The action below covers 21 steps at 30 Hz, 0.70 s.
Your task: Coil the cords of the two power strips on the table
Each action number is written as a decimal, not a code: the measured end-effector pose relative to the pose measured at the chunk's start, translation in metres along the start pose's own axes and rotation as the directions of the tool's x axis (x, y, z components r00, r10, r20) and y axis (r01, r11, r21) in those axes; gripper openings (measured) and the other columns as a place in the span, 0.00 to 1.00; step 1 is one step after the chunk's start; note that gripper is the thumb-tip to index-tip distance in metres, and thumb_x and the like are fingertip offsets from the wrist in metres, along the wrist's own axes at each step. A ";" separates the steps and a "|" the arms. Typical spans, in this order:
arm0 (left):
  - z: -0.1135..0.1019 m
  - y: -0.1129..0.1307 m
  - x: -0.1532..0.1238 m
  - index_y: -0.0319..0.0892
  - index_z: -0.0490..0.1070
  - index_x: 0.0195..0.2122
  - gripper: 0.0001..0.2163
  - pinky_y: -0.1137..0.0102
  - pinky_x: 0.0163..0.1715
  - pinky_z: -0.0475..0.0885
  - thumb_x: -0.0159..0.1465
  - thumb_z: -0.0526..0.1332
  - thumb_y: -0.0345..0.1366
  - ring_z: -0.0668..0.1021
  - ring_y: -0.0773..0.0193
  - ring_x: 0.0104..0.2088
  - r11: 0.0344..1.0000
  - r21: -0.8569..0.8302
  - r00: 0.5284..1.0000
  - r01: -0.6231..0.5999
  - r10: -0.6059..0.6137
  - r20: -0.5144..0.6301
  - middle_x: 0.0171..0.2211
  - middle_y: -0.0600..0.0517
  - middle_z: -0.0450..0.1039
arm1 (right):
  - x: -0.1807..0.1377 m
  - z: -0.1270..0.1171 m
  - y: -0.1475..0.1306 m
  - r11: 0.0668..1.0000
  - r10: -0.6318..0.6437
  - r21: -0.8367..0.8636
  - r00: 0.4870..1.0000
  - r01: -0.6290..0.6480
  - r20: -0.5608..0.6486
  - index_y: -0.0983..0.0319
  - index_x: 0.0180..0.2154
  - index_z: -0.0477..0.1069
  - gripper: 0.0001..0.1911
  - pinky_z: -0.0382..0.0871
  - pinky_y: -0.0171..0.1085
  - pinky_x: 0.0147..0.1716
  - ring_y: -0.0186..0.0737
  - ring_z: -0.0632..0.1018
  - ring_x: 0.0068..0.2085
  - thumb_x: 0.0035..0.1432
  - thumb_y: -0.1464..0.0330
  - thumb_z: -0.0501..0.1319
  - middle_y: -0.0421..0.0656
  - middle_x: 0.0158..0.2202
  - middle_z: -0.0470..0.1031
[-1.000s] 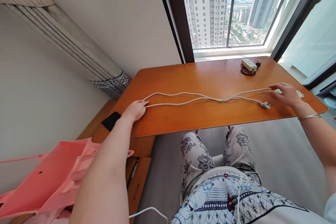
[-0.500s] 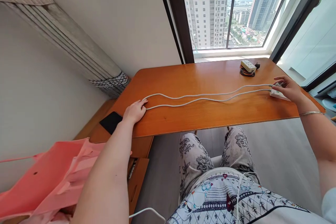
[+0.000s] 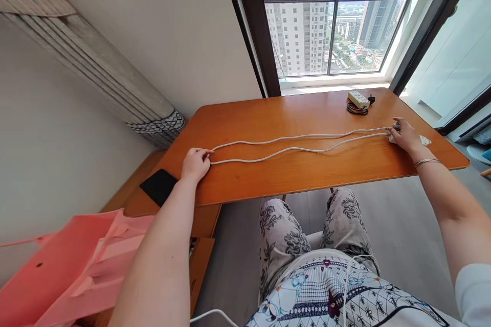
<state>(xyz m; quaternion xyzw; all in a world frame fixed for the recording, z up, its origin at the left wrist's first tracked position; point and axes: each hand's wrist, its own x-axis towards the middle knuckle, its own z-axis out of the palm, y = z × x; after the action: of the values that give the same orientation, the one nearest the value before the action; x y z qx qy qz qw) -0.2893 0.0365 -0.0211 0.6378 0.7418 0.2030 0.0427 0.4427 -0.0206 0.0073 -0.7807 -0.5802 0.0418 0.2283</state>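
A long white cable lies doubled in two nearly parallel runs across the wooden table. My left hand is closed on its bend at the left end, the fingertips pinching the cord. At the right end, my right hand has its fingers closed around the plug, where the far run ends. Beneath that hand lies a white power strip, mostly covered by the hand, with the near run entering its left end.
A second, cream power strip with a coiled black cord sits near the window. To the left are a black flat pad and a pink bag. The table's front edge runs just above my knees.
My right hand has come down and slightly left, its fingers closing on the plug over the power strip. My left hand stays at the cable's bend, and the view has shifted a little.
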 end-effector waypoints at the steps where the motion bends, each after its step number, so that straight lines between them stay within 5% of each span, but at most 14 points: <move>1: 0.000 0.001 -0.001 0.41 0.79 0.43 0.13 0.58 0.60 0.72 0.60 0.57 0.29 0.79 0.49 0.52 1.000 0.003 1.000 0.020 -0.020 -0.016 0.49 0.43 0.77 | 0.000 0.000 0.000 1.000 -0.012 -0.024 1.000 0.012 0.009 0.59 0.68 0.59 0.34 0.66 0.58 0.61 0.62 0.73 0.61 0.65 0.52 0.52 0.57 0.62 0.70; 10: -0.003 0.019 0.002 0.38 0.76 0.50 0.17 0.56 0.57 0.73 0.61 0.58 0.29 0.79 0.45 0.55 0.979 0.132 0.987 0.153 -0.159 0.032 0.52 0.39 0.80 | 0.000 0.001 0.005 0.967 -0.138 -0.203 0.986 0.153 0.089 0.64 0.69 0.53 0.51 0.70 0.55 0.53 0.69 0.75 0.57 0.54 0.42 0.64 0.64 0.59 0.72; 17: -0.005 0.022 0.003 0.38 0.77 0.40 0.12 0.54 0.52 0.74 0.56 0.59 0.26 0.80 0.41 0.51 0.973 0.182 0.990 0.140 -0.138 -0.025 0.46 0.37 0.81 | 0.007 -0.007 0.014 0.942 -0.059 -0.319 0.988 0.102 0.143 0.62 0.63 0.60 0.40 0.72 0.56 0.51 0.67 0.78 0.55 0.58 0.44 0.59 0.61 0.57 0.76; 21: -0.002 0.025 0.003 0.39 0.76 0.36 0.08 0.53 0.48 0.73 0.57 0.58 0.28 0.80 0.41 0.49 0.965 0.126 0.971 0.231 -0.221 -0.090 0.41 0.39 0.79 | 0.006 -0.008 0.014 0.936 -0.045 -0.341 0.990 0.088 0.134 0.63 0.64 0.60 0.41 0.73 0.57 0.50 0.69 0.78 0.55 0.58 0.43 0.57 0.61 0.57 0.77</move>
<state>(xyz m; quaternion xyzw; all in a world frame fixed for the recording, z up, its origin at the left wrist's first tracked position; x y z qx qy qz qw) -0.2673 0.0412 -0.0101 0.5422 0.8229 0.1696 -0.0057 0.4600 -0.0205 0.0104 -0.7844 -0.6177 -0.0201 0.0523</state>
